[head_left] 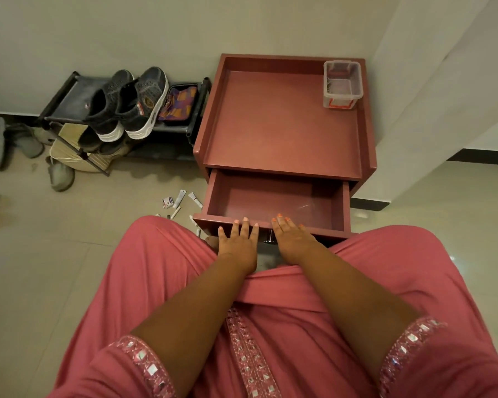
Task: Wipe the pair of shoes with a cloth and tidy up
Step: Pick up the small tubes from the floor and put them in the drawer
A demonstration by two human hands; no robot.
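Both hands flat on the front panel of the open drawer (pixel 273 202). Left hand (pixel 237 242) with fingers straight and spread, tips at the top edge; right hand (pixel 292 237) likewise straight-fingered, tips over the edge. Nothing held in either. Metal knob (pixel 269 238) between the two hands, untouched.

Drawer pulled well out of the red cabinet (pixel 282 122); looks bare inside. Clear plastic box (pixel 341 83) in the far right corner of the cabinet top.

Pair of dark shoes (pixel 127 106) on the top shelf of the black rack (pixel 64 93), left of the cabinet, side by side, white soles toward the camera. Patterned cloth (pixel 179 103) just beside them on the same shelf.

Small tubes and packets (pixel 179 201) loose on the floor, left of the drawer.

Likely step: tidying, pushing the drawer shut. To do it well: even pressure from both palms, straight in, so the drawer does not skew on its runners. Fingertips off the top edge before it meets the cabinet, or a pinch is possible. Worth gathering the floor bits first if they belong inside; cannot tell whether they do.
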